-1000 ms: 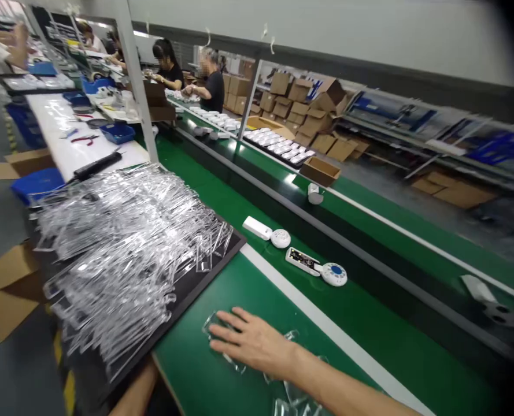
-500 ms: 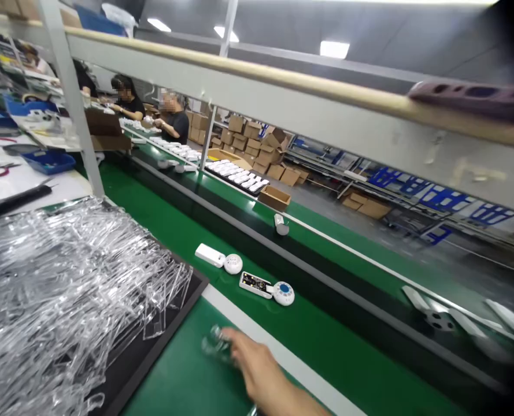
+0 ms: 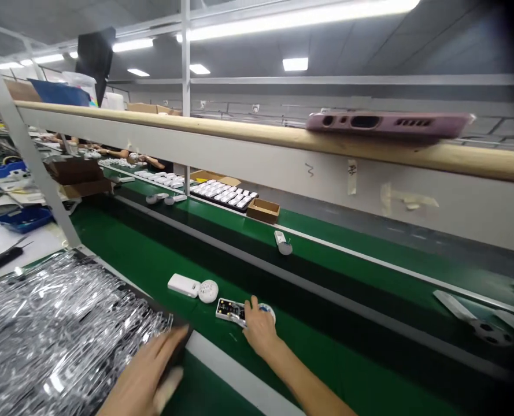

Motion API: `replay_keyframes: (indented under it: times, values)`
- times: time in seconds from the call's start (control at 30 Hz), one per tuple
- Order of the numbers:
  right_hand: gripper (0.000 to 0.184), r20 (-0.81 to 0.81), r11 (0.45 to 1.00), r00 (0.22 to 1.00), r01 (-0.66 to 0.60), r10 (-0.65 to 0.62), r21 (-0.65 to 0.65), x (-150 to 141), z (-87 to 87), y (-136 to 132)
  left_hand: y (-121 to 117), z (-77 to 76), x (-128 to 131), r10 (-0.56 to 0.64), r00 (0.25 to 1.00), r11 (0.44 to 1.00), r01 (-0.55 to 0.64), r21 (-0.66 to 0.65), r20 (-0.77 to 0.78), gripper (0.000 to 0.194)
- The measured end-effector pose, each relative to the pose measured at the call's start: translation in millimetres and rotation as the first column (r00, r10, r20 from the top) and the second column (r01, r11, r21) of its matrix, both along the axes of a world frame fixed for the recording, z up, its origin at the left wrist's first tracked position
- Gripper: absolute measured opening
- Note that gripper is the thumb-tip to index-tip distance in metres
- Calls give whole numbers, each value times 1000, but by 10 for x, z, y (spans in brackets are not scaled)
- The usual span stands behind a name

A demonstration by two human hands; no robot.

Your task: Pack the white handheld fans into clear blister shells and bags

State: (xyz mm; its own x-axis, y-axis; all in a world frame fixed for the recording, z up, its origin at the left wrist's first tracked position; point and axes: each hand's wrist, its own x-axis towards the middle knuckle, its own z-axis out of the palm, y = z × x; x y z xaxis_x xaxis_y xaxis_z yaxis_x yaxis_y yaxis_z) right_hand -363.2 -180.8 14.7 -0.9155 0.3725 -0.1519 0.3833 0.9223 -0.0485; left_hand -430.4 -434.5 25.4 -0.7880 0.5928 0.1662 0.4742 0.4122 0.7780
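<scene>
My right hand [image 3: 259, 329] reaches onto the green conveyor belt [image 3: 352, 358] and closes over a white device with an open circuit board [image 3: 229, 309] and a round end. My left hand [image 3: 146, 378], blurred by motion, rests at the corner of a black tray [image 3: 179, 335] heaped with clear plastic pieces [image 3: 52, 332]; its fingers are too smeared to read. A second white device with a round white part [image 3: 191, 286] lies on the belt just left of my right hand.
A third white unit [image 3: 283, 242] lies on the far belt. Trays of white parts [image 3: 224, 195] and a small cardboard box [image 3: 263, 210] stand further back. A pink phone case [image 3: 387, 124] lies on the wooden rail overhead. Other workers' hands are at the far left.
The view has tilted up. My right hand left the clear plastic piece near the front edge and reached forward to the open white device. My left hand came into view at the tray corner.
</scene>
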Motion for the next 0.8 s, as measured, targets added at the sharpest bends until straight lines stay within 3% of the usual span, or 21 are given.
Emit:
replay_keyframes:
  times: [0.07,0.13,0.2,0.3,0.4,0.5,0.57,0.6,0.67,0.73,0.8]
  values:
    - [64,48,999,999,-17,15,42,-117,-51,-10,462,-57,-451,-92,993,992,86,-96,-69,59]
    - [68,89,996,996,-31,24,79,-221,-79,-16,896,-149,-846,-234,957,898,146,-416,-169,76]
    - [71,122,993,992,-55,42,104,-303,-89,-19,1189,-271,-1123,-271,950,845,155,-512,-159,80]
    - [72,150,986,982,-128,111,110,-380,-92,-18,1306,-439,-1327,-239,964,874,163,-457,-113,72]
    - [69,166,978,972,-185,167,97,-447,-109,-25,1228,-430,-1386,-158,983,933,117,-340,-95,61]
    - [78,185,977,967,-196,177,87,-556,-133,-61,1194,-131,-1371,-37,998,991,31,-133,-48,59]
    - [75,191,979,968,-183,165,85,-631,-116,-91,1201,208,-1316,3,991,978,-30,205,131,62]
    - [70,187,982,970,-172,154,83,-653,-87,-103,1198,399,-1274,-31,966,915,-75,395,255,60]
    - [58,163,986,978,-143,129,80,-632,13,-113,1158,774,-1166,-194,869,721,-188,667,455,52]
    - [52,125,990,986,-118,108,75,-491,151,-119,1069,1086,-1042,-330,780,574,-282,769,532,42]
    - [49,87,990,989,-122,117,65,-230,278,-160,956,1296,-917,-415,720,467,-356,809,556,38]
